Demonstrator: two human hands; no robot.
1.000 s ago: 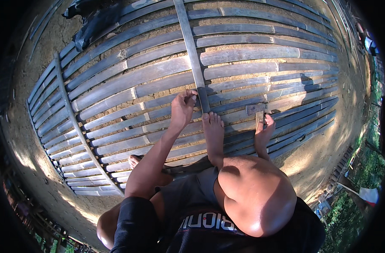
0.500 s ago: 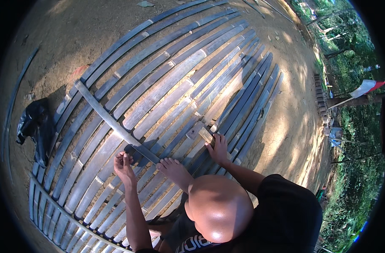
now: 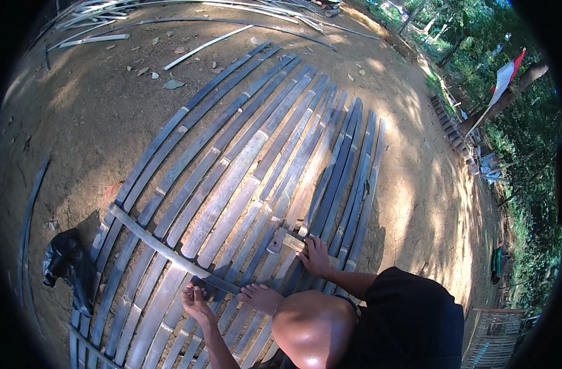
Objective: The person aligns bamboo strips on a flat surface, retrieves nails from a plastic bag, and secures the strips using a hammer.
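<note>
A broad panel of split bamboo slats [image 3: 231,147] lies on the ground, with a bamboo crosspiece [image 3: 155,243] laid over it. By the crosspiece's near end is my left hand [image 3: 198,302], its thumb and fingertips pinched together beside a small dark patch. What they hold, if anything, is too small to make out. My right hand [image 3: 318,258] is closed at the wooden handle of a tool with a flat grey head [image 3: 275,242], low over the slats. My bare foot [image 3: 259,298] rests on the slats, toes against the crosspiece's end. My bent knee [image 3: 311,326] rises between my arms.
A crumpled black plastic bag [image 3: 68,264] lies left of the panel. Long dark strips [image 3: 28,227] lie farther left, and a pile of pale strips [image 3: 250,9] at the far side. At right, a red-and-white flag [image 3: 507,77] hangs near trees. A slatted bamboo panel [image 3: 493,338] stands lower right.
The view has tilted toward the far side, bringing the pale strips into sight. Both hands, the tool and my foot keep nearly the same places on the panel.
</note>
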